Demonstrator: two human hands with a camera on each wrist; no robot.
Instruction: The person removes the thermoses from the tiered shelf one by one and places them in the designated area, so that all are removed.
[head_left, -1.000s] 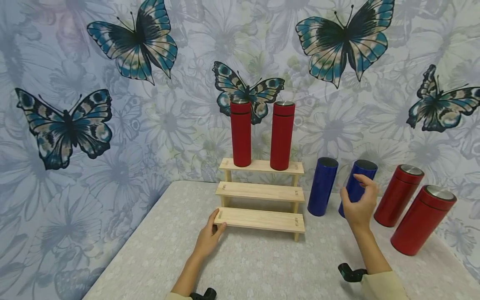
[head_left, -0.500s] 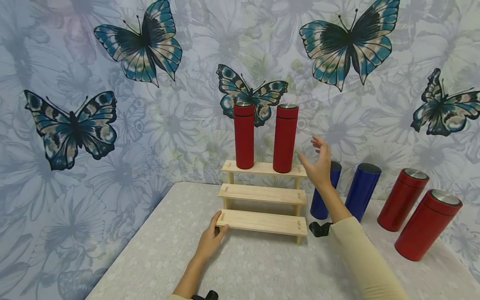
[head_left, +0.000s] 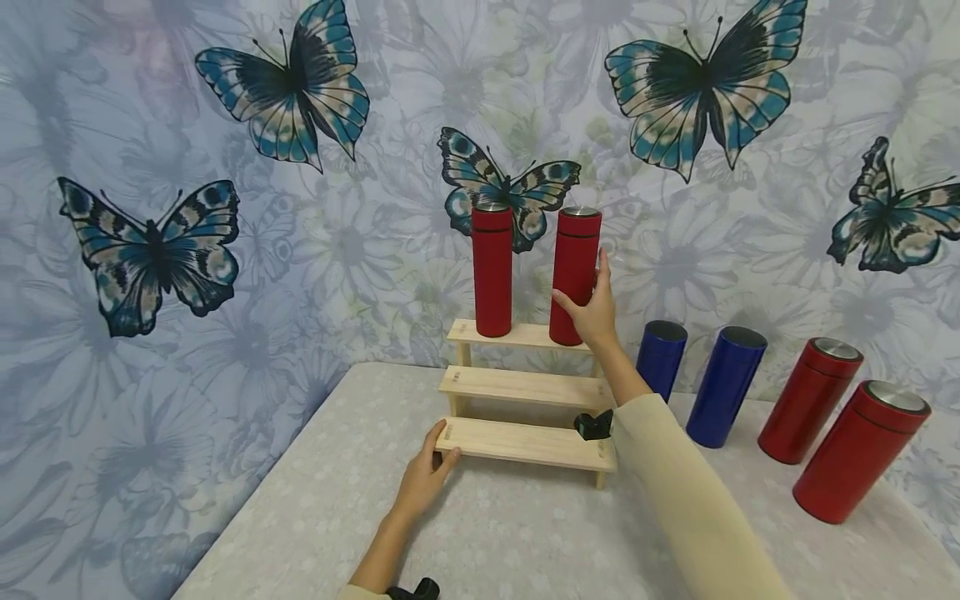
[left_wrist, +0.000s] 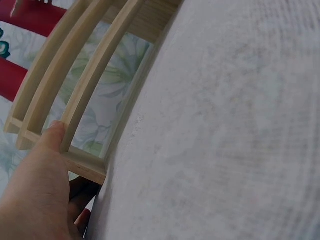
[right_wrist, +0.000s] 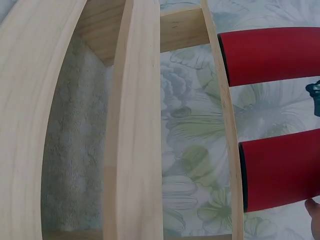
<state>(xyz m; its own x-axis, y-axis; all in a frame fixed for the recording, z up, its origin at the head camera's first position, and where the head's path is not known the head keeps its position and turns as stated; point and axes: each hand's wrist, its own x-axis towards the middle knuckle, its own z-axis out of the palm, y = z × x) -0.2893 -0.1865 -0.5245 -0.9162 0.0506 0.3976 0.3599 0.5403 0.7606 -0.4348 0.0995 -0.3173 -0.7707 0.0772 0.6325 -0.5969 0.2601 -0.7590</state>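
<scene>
**Left grip (head_left: 423,483) on the wooden stand (head_left: 517,386), right grip (head_left: 596,317) on a red flask (head_left: 576,258)**

Nearest, the left grip is closed round the left end of the stand's lowest step (head_left: 517,438), thumb at its front edge. A cream sleeve (head_left: 686,500) crosses from the right, a black wrist device (head_left: 595,425) showing over that step's right part. To the right, on the pale surface (head_left: 315,517), stand two red bottles (head_left: 861,450); beyond them, two blue bottles (head_left: 726,387), the left one partly hidden by the right arm. At the back, the top step (head_left: 531,335) bears a second red flask (head_left: 492,275) and the gripped one, upright, with thumb across its front and fingers along its right side. Behind is a butterfly-patterned wall (head_left: 360,275).
</scene>
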